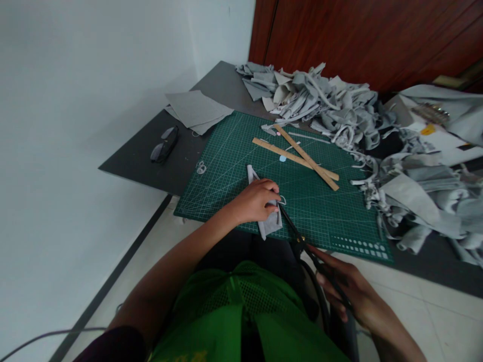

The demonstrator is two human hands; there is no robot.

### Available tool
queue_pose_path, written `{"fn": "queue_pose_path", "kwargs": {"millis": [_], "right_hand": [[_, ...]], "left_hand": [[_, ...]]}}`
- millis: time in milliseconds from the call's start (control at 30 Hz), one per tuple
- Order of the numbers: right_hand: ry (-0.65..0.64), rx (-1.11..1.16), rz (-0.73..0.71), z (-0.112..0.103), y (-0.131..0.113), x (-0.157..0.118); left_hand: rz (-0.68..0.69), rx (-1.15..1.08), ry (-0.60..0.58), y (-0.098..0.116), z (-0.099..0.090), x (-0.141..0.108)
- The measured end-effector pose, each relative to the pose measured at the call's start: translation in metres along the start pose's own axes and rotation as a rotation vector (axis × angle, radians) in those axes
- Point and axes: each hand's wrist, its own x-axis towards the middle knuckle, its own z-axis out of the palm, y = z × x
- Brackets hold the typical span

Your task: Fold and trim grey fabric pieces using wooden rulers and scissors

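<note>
My left hand [260, 201] presses down on a small grey fabric piece [271, 224] at the near edge of the green cutting mat [226, 176], its fingers closed onto the cloth. A narrow folded strip of the fabric sticks out beyond the hand. In my right hand [341, 284] are black scissors [302, 244], gripped by the handles just off the table's near edge. The blade tips reach the right edge of the fabric, close to my left fingertips. Whether the blades are around the cloth is too small to tell.
Two wooden rulers [296, 156] lie crossed on the mat. Grey fabric scraps [313, 95] pile up along the back, with more scraps [426, 196] at right beside a white box [426, 123]. Glasses [165, 144] and flat grey sheets [198, 108] lie at left, near the wall.
</note>
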Motion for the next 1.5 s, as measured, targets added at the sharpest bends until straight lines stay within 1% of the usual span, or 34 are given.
{"fn": "queue_pose_path", "kwargs": {"millis": [167, 467, 700, 867, 967, 1100, 1300, 1500], "right_hand": [[-0.009, -0.032, 0.006, -0.003, -0.001, -0.002], [-0.038, -0.068, 0.038, 0.000, -0.020, 0.002], [-0.002, -0.024, 0.031, 0.005, -0.010, 0.006], [-0.015, 0.025, 0.016, 0.005, -0.002, 0.006], [-0.009, 0.030, 0.019, 0.006, -0.001, 0.005], [-0.005, 0.025, 0.020, 0.009, -0.005, 0.003], [-0.025, 0.039, 0.007, 0.010, -0.004, 0.003], [-0.018, 0.053, 0.010, 0.010, -0.002, 0.003]], "left_hand": [[0.014, 0.022, 0.001, 0.000, 0.000, 0.000], [0.015, 0.016, 0.005, 0.000, 0.001, 0.000], [0.021, 0.016, 0.003, -0.001, 0.001, 0.000], [0.011, 0.025, 0.016, 0.000, 0.001, 0.000], [-0.019, 0.038, 0.034, 0.000, 0.001, 0.000], [-0.026, 0.028, 0.056, -0.001, 0.002, 0.000], [-0.022, 0.033, 0.056, -0.002, 0.002, 0.000], [-0.015, 0.048, 0.059, -0.003, 0.003, 0.000]]}}
